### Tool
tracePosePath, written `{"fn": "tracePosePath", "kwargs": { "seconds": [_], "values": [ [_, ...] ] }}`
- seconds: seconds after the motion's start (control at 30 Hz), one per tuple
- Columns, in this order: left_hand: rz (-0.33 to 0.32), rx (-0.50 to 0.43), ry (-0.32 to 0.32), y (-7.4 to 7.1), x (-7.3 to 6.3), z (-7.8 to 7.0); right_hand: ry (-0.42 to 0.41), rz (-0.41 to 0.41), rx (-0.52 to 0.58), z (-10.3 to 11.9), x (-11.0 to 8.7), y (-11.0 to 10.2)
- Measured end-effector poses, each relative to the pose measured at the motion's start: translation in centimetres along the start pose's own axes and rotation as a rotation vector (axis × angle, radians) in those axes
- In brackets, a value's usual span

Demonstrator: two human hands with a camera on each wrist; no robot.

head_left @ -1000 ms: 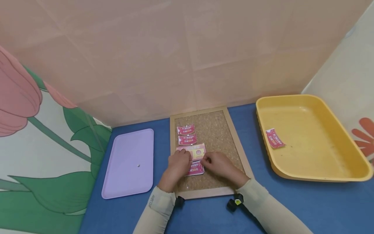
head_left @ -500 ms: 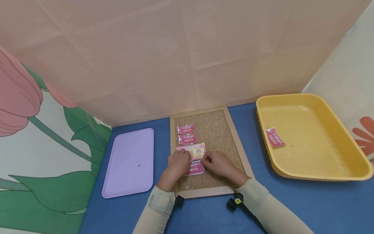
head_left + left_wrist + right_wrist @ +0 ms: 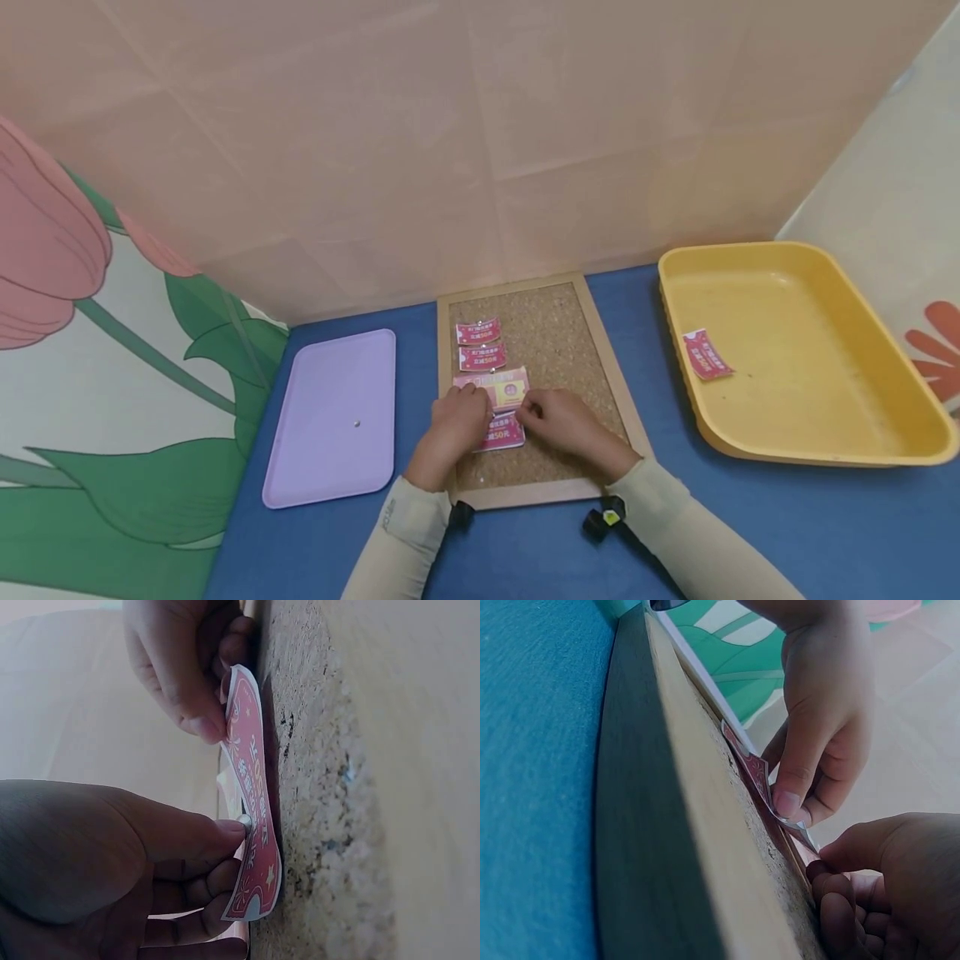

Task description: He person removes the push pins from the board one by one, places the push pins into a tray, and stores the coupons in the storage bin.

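A pink paper coupon (image 3: 504,432) lies low on the framed corkboard (image 3: 558,333), bowed along its length in the left wrist view. My left hand (image 3: 461,417) is over its left part, thumb and fingers pinching a small silver thumbtack (image 3: 245,820) at the coupon's upper edge. At the coupon's other end, my right hand (image 3: 566,425) pinches the corner between thumb and curled fingers. Just above is a pink-and-yellow ticket (image 3: 511,388), partly hidden by the left hand. Two more pink coupons, an upper one (image 3: 477,332) and a lower one (image 3: 482,358), are tacked above it.
A purple tray (image 3: 330,467) stands left of the board, with one small metal tack (image 3: 357,424) in it. On the right, a yellow tray (image 3: 825,367) holds another pink coupon (image 3: 706,356). Blue cloth (image 3: 517,554) covers the table, and a draped wall rises behind.
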State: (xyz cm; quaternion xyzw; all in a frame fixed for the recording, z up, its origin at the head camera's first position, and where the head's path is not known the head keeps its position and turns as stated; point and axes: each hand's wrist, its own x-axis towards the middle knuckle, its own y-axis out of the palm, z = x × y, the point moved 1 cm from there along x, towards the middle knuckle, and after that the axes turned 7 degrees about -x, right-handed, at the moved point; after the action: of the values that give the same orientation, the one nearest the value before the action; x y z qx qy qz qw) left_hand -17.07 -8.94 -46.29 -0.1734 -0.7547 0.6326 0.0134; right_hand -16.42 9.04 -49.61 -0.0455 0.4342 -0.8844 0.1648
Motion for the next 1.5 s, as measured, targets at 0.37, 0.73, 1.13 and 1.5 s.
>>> {"fn": "tracePosePath", "kwargs": {
  "seconds": [0.37,0.73,1.13,1.5],
  "values": [
    [0.06,-0.051,0.095,-0.2,-0.7,-0.6,0.015,0.001,-0.005,-0.1,0.0,-0.2],
    [0.051,-0.155,0.111,-0.4,-1.0,-0.4,-0.002,-0.019,-0.01,-0.1,-0.2,-0.2],
    [0.031,-0.194,0.123,-0.4,-1.4,-0.2,-0.003,0.0,-0.012,0.1,-0.1,-0.1],
    [0.015,-0.218,0.131,-0.2,-1.6,0.1,-0.008,-0.002,-0.027,0.1,-0.1,0.0]
  ]
}}
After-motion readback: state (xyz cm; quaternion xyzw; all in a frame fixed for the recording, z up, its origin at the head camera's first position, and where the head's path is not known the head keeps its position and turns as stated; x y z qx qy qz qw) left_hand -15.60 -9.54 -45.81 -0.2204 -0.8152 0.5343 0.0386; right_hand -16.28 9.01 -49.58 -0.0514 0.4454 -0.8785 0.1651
